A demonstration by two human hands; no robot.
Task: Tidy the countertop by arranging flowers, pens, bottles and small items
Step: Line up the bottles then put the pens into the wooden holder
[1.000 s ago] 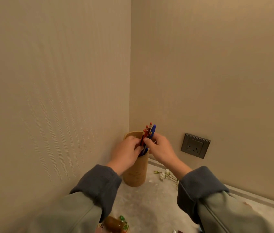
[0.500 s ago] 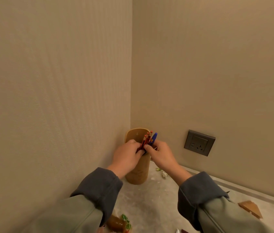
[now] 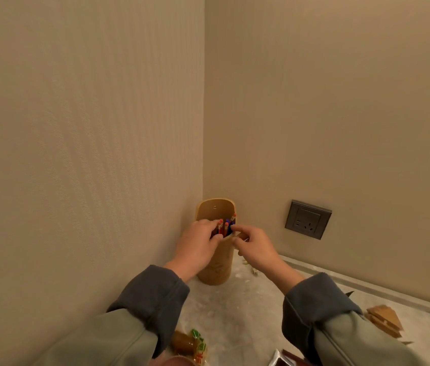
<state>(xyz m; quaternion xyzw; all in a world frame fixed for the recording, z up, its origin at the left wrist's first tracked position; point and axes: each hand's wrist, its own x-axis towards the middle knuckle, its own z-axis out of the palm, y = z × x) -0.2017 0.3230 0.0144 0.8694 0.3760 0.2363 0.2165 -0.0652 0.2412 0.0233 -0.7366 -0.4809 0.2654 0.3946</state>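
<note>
A tall bamboo pen holder [image 3: 216, 269] stands upright in the corner of the pale countertop [image 3: 235, 313]. A bunch of red and blue pens [image 3: 226, 225] sits in it, with only the tops above the front rim. My left hand [image 3: 196, 248] is at the holder's left rim, thumb and fingers closed around the pen tops. My right hand [image 3: 254, 245] is at the right rim. Its index fingertip touches the blue pen and its thumb lies lower against the holder's outside, fingers apart.
Walls stand close on the left and behind the holder. A grey wall socket [image 3: 308, 219] is at the right. Small white flowers [image 3: 254, 270] lie behind my right wrist. Brown cardboard pieces [image 3: 384, 319] lie at the right, and a brown and green packet [image 3: 188, 342] lies near the bottom edge.
The pens have gone down from well above the rim into the holder. Both hands sank with them, and my right hand's grip has loosened.
</note>
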